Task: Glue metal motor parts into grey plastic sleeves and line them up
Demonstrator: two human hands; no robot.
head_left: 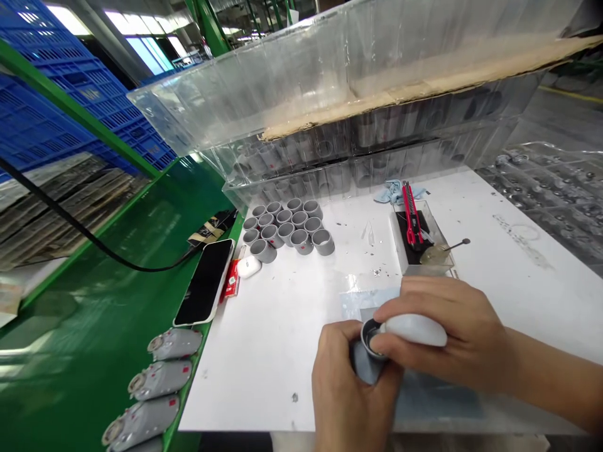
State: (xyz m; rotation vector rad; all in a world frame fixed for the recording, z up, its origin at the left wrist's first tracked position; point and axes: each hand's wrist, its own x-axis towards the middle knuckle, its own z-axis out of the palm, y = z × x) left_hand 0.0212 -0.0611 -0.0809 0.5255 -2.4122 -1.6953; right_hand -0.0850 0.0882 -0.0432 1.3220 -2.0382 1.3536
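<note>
Grey cylindrical sleeve (363, 365) sits in the left hand (351, 392), fingers curled around it; the right hand (452, 333) pinches a white rounded object (414, 329) against its dark rim, above the desk (264, 376).

Factory bay, with daylight coming in through high windows (146, 53).

Blue plastic crates (80, 94) are standing stacked on the left, behind a green steel rail (70, 107) that is slanting across the view, while another green upright (207, 25) is rising toward the windows. Below the rail, layered brown sheets (61, 207) are lying on a shelf, though their material is hard to tell. A glossy green bench (94, 351) is catching pale glare along its top. Far right, a yellow line (572, 94) is running across the grey floor (579, 119).
</note>
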